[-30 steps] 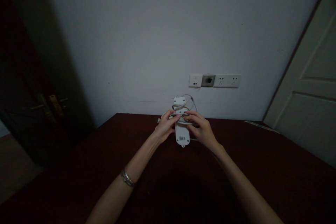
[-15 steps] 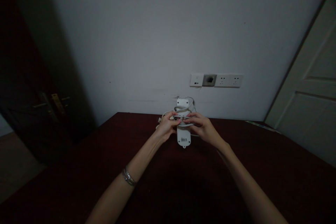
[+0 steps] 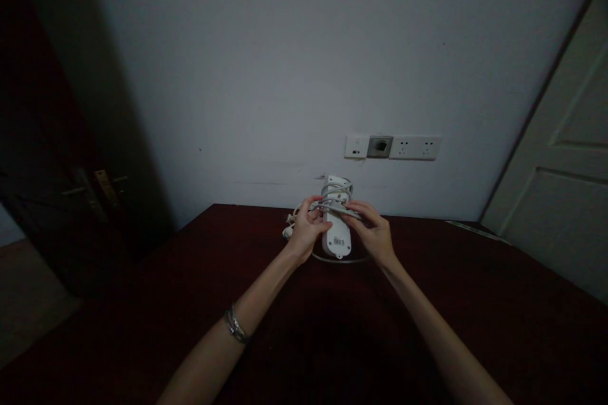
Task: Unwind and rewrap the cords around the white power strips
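A white power strip (image 3: 338,231), its labelled back facing me, is tilted up between my hands above the dark red tabletop. Its pale cord (image 3: 336,189) loops round the upper half, and a slack length curves beneath the lower end. My left hand (image 3: 305,231) grips the strip's left side, thumb lying on the back. With fingers pinched together, my right hand (image 3: 373,228) holds the cord against the strip's right side. Left of the strip lies the cord's plug end (image 3: 288,228), partly hidden behind my left hand.
The dark red tabletop (image 3: 228,253) runs up to a pale wall (image 3: 266,88). Wall sockets (image 3: 415,148) are set just above the table's back edge. A dark door with a handle (image 3: 73,190) stands at left, a white panelled door (image 3: 565,190) at right.
The power strip has tilted and shifted slightly right. My left thumb has moved onto its back, my right hand has drawn the cord across, and a loop now hangs below the strip.
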Available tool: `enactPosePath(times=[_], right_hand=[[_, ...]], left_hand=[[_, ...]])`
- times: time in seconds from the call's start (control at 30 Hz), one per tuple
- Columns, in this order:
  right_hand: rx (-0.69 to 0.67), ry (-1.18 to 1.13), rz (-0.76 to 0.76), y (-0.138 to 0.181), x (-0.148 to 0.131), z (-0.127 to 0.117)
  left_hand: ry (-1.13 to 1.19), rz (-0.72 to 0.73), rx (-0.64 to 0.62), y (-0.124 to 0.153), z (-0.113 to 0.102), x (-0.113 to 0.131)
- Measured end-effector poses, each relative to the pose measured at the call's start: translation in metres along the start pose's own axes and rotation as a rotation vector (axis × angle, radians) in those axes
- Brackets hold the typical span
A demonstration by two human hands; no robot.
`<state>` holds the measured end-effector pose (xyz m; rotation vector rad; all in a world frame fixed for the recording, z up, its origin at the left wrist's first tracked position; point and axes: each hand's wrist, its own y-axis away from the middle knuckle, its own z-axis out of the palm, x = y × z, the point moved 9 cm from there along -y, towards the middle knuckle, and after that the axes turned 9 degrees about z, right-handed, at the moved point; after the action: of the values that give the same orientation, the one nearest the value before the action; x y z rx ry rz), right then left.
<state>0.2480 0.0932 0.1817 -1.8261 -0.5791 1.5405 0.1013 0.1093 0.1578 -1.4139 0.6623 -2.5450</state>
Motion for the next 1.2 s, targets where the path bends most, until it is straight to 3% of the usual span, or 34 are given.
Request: enactPosePath(times=[0.27, 0.47, 0.6, 0.67, 0.8, 0.93, 1.1, 1.2], right_hand=[[-0.092, -0.071, 0.125, -0.001, 0.009, 0.012], [-0.005, 0.122, -0.011, 0.0, -0.019, 0.004], [-0.08, 0.056, -0.054, 0.004, -0.029, 0.014], [-0.05, 0.027, -0.033, 0.005, -0.028, 0.013], [0.079, -0.011, 0.057, 0.004, -0.013, 0.003], [0.144, -0.076, 0.202, 0.001, 0.018, -0.005], [0.046, -0.166, 0.524, 0.008, 0.063, 0.0], [0.001, -0.135, 0.598, 0.019, 0.074, 0.001]], left_hand=[[0.231, -0.007, 0.05, 0.001, -0.007, -0.017], [0.287, -0.016, 0.041, 0.004, -0.002, -0.018], [0.284, 0.031, 0.032, 0.003, 0.0, -0.007], [0.272, 0.061, 0.014, 0.003, 0.001, -0.002], [0.161, 0.038, -0.067, 0.001, 0.005, 0.002], [-0.048, -0.079, -0.159, 0.001, 0.005, 0.0], [-0.214, -0.268, -0.172, -0.001, -0.011, -0.017], [-0.257, -0.43, -0.189, 0.0, -0.024, -0.037]])
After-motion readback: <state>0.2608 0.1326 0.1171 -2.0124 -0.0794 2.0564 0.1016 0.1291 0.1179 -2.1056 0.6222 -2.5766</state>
